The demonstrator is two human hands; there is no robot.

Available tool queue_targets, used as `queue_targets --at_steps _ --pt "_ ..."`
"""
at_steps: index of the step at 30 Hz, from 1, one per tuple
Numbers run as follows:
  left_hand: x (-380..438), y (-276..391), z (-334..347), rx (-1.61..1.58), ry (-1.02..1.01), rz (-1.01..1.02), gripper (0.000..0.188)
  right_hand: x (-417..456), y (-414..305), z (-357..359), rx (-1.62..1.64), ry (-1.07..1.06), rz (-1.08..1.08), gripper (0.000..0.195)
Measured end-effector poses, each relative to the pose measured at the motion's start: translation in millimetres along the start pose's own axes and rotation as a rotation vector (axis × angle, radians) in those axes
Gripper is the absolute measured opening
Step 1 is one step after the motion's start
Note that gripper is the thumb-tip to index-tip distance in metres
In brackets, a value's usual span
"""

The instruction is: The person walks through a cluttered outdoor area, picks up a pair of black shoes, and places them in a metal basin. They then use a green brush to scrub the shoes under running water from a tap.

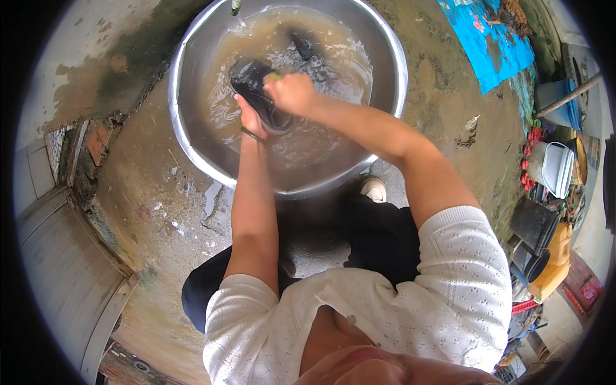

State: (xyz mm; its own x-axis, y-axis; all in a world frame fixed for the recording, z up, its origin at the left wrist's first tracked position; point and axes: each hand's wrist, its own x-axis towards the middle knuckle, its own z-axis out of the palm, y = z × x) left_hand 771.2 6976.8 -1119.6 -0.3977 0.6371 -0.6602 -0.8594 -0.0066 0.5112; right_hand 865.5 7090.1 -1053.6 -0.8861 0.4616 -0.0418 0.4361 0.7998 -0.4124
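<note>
Murky brown water fills a wide metal basin point(179, 96) in front of me. My left hand point(251, 119), with a bangle at the wrist, grips the near left side of a wet black shoe point(252, 89) over the water. My right hand point(292, 92) is a closed fist over the shoe's right side. From that fist a bit of a small green thing point(275, 76) shows, blurred; it may be a brush handle. Another dark object point(302, 45), perhaps a second shoe, lies partly under the water at the far side.
Above the basin's far rim hangs a pipe end point(235, 6). Wet concrete floor point(433, 96) surrounds the basin. A blue sheet point(500, 53) lies at the far right. Buckets point(557, 168) and a yellow jug point(553, 260) line the right wall. A wooden door point(67, 260) is at left.
</note>
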Motion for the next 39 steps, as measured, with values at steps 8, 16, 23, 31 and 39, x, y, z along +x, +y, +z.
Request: queue_targets --at_steps 8,16,23,31,39 --pt "11.0 -7.7 -14.4 0.039 0.252 0.114 0.073 -2.4 6.3 -20.9 -0.038 -0.096 -0.007 0.029" --pt "7.9 29.7 -37.7 0.039 0.159 0.108 0.067 -77.2 -7.4 -25.0 0.070 -0.271 -0.122 0.040" --pt "-10.2 -0.9 32.8 0.237 0.304 0.078 0.084 4.3 8.4 -9.7 0.000 -0.074 0.179 0.026" --pt "-12.9 26.9 -11.0 0.121 0.186 0.217 0.079 -61.1 -9.1 -38.8 0.088 -0.273 0.037 0.039" --pt "-35.1 29.8 29.6 0.382 0.110 0.211 0.084 -47.5 -5.2 -25.9 0.165 -0.056 0.028 0.040"
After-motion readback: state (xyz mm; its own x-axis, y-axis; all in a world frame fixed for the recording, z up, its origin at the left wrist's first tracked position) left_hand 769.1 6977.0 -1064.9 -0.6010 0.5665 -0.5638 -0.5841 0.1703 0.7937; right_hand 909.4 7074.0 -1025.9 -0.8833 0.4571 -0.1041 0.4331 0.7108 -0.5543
